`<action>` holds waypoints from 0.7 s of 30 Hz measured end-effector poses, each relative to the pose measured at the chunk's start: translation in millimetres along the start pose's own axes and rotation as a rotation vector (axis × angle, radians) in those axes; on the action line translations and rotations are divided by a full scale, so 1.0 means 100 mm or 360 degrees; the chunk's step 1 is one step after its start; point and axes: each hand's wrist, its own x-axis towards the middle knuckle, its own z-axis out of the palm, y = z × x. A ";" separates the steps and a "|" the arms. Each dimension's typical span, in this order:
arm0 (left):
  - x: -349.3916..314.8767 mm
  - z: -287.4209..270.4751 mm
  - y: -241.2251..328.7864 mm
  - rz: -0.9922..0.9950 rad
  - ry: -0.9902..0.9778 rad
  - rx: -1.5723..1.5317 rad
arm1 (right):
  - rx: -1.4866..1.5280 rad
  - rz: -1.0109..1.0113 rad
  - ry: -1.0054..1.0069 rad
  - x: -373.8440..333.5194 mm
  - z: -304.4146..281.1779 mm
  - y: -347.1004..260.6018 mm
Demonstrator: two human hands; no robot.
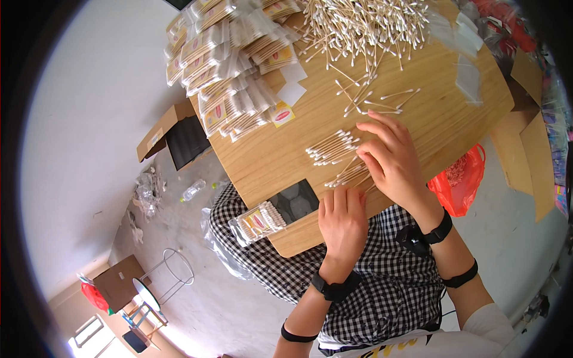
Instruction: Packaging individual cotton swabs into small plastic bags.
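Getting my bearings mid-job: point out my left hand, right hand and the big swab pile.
Left hand (344,225), head view, back.
Right hand (395,162), head view, back.
Big swab pile (370,27), head view, middle.

Checks below, white above, black bands on both arms.
From where I stand, the left hand (343,224) and right hand (391,155) are bare; a chunky black band (337,287) circles the left wrist, and a black strap (440,231) the right, with a rounded dark module (412,240) at its side. Slimmer black bands ring the forearms, one left (298,336), one right (461,276). The white top (459,345) has a short sleeve (490,325) and a yellow-and-black print (401,348); black-and-white checked cloth (382,277) covers the lap, whether trousers or apron I can't tell.
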 end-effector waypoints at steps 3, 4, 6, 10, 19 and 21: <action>0.13 0.01 0.01 -0.0038 0.0175 -0.0068 | 0.0015 0.0025 0.0015 -0.02 -0.02 0.03; 0.17 -0.02 -0.01 -0.0138 0.0234 -0.0153 | 0.0011 0.0030 0.0016 -0.03 -0.04 0.04; 0.22 -0.08 -0.09 -0.0238 0.0288 -0.0236 | 0.0083 0.0060 0.0038 -0.04 -0.07 0.05; 0.27 -0.16 -0.26 -0.0233 0.0240 -0.0168 | 0.0108 0.0081 0.0058 -0.05 -0.05 0.05; 0.33 -0.19 -0.25 -0.0129 0.0165 -0.0069 | 0.0015 -0.0008 0.0014 0.05 0.05 0.01; 0.34 -0.22 -0.26 -0.0068 0.0190 0.0006 | -0.0008 -0.0010 -0.0022 0.05 0.07 0.01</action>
